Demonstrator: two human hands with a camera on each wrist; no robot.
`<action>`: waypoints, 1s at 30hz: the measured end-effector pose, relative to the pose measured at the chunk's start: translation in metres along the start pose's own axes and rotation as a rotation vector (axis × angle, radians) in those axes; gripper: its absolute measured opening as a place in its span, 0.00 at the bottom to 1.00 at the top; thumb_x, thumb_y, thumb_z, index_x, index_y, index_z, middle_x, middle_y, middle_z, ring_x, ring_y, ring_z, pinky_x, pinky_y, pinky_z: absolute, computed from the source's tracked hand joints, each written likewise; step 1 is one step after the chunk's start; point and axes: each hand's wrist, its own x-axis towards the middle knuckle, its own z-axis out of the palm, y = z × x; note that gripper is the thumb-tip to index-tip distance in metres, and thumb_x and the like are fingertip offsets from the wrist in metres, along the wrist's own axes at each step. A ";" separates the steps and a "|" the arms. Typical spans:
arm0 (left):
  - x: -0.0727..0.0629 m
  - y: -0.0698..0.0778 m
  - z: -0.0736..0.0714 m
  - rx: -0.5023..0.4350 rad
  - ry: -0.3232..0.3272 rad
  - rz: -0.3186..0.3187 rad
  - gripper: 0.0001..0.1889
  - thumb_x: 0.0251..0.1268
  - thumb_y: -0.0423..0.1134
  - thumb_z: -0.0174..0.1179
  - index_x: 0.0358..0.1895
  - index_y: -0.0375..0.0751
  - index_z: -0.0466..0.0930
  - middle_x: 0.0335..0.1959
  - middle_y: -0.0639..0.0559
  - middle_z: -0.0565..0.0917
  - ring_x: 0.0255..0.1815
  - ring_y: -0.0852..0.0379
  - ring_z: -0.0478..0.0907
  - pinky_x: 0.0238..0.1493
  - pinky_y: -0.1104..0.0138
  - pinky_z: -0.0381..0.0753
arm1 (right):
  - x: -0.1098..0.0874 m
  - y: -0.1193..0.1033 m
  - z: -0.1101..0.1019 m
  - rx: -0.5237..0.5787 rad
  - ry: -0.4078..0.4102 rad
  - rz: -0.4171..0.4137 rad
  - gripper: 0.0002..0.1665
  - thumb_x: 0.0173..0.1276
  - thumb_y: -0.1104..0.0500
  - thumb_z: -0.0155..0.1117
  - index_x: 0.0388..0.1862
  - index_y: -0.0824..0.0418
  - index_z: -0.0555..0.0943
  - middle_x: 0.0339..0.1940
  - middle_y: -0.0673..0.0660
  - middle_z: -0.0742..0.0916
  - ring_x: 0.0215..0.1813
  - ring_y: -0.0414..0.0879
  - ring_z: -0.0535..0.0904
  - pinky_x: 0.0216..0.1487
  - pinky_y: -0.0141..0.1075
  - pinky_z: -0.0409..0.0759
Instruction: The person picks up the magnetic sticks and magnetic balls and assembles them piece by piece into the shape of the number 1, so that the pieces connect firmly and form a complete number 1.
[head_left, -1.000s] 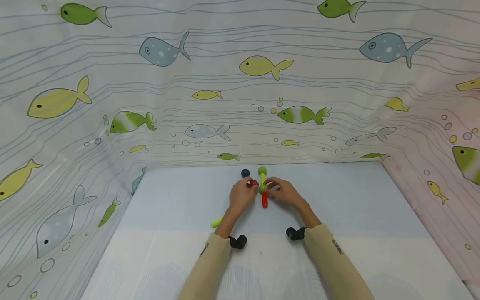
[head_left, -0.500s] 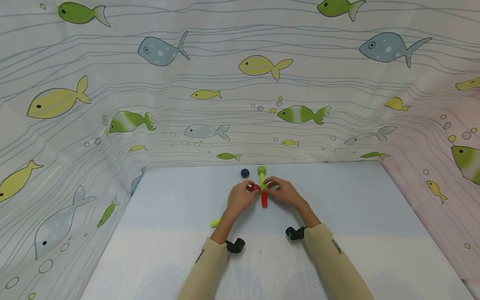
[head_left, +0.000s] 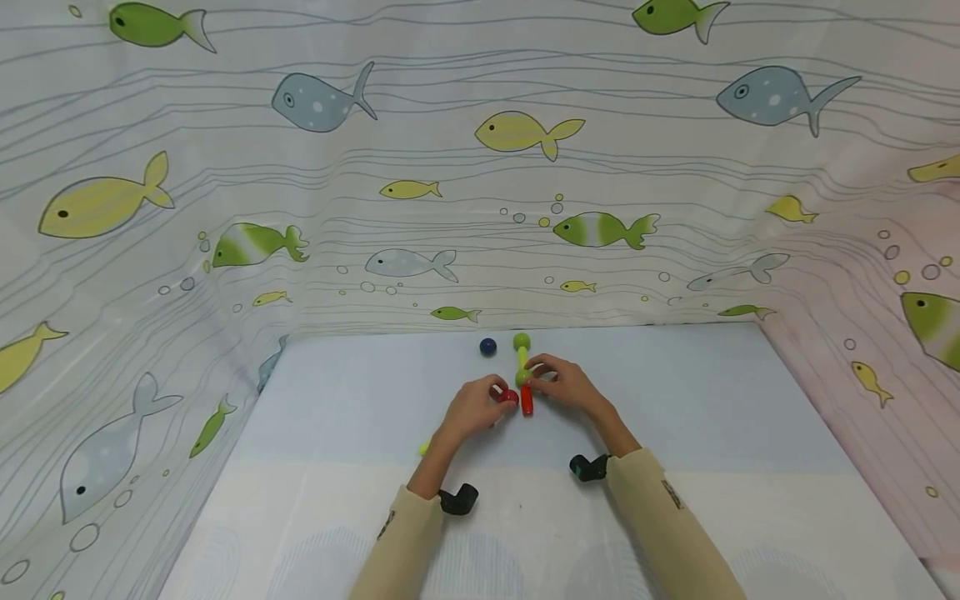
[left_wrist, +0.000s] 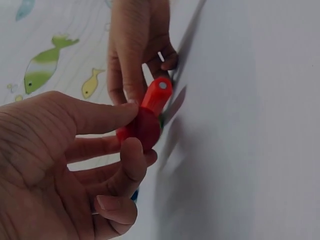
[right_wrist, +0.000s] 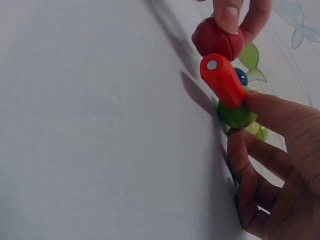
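Observation:
My left hand pinches a dark red ball between thumb and fingers, just left of a red rod. That rod has a small pale metal disc in its near end. Its far end meets a green ball, which my right hand pinches with thumb and fingertips. Beyond it, a yellow-green rod runs to a second green ball, all in one line. In the left wrist view the red ball overlaps the red rod, and the green ball is mostly hidden.
A dark blue ball lies near the table's back edge, left of the joined pieces. The tip of a yellow-green rod shows beside my left forearm. A fish-patterned curtain rises behind the white table.
My left hand has brought the red ball away from beside the blue ball, toward me, to beside the red rod. My right hand keeps its hold on the green ball.

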 end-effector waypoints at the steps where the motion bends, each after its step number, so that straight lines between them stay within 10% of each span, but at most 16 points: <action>1: -0.001 0.000 -0.001 0.002 -0.013 0.006 0.14 0.64 0.42 0.67 0.49 0.42 0.79 0.40 0.47 0.85 0.21 0.59 0.77 0.26 0.68 0.77 | 0.000 0.000 0.000 0.002 -0.001 0.001 0.17 0.69 0.53 0.68 0.54 0.52 0.80 0.47 0.52 0.86 0.51 0.49 0.80 0.51 0.45 0.79; 14: -0.010 0.003 -0.005 -0.010 -0.239 0.076 0.14 0.63 0.41 0.68 0.46 0.41 0.76 0.37 0.51 0.83 0.22 0.58 0.78 0.29 0.66 0.77 | 0.001 0.000 0.000 0.011 -0.005 0.007 0.17 0.68 0.53 0.68 0.54 0.51 0.80 0.48 0.52 0.86 0.52 0.49 0.80 0.51 0.45 0.78; 30: -0.011 0.012 0.004 0.104 -0.210 0.142 0.14 0.59 0.40 0.71 0.44 0.44 0.76 0.37 0.54 0.82 0.36 0.59 0.76 0.41 0.67 0.77 | 0.000 -0.001 0.001 0.000 -0.002 0.035 0.17 0.68 0.52 0.68 0.54 0.50 0.80 0.47 0.52 0.86 0.51 0.48 0.80 0.51 0.44 0.79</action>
